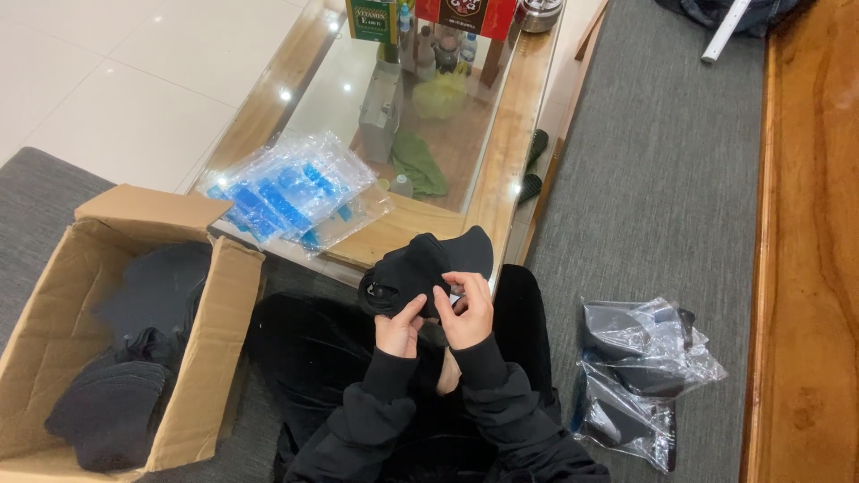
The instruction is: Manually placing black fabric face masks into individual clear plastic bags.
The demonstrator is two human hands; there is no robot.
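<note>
Seated on a grey carpet (644,179), a person in black sleeves worked a black cap (420,268) with both hands just below the middle of the frame. Left hand (399,329) was closed around the cap's lower edge, thumb and fingers pinching the fabric from beneath. Right hand (467,311) was curled against the cap's right side, fingertips pressed into the cloth beside the left thumb, so that the two hands nearly touched. The cap's brim pointed toward one o'clock, over the near edge of a glass-topped wooden table (501,170).

At nine o'clock from the hands stood an open cardboard box (210,358), its flaps up, with more dark caps (116,411) stacked inside. At eleven o'clock, a heap of clear plastic bags (286,192) with blue printing lay across the table's near corner. At four o'clock, well apart from the hands, bagged dark caps (640,367) rested on the carpet in crumpled clear wrappers. Bottles and boxes stood at the table's far end at twelve o'clock. A wooden ledge (810,233) ran down the frame's right side.
</note>
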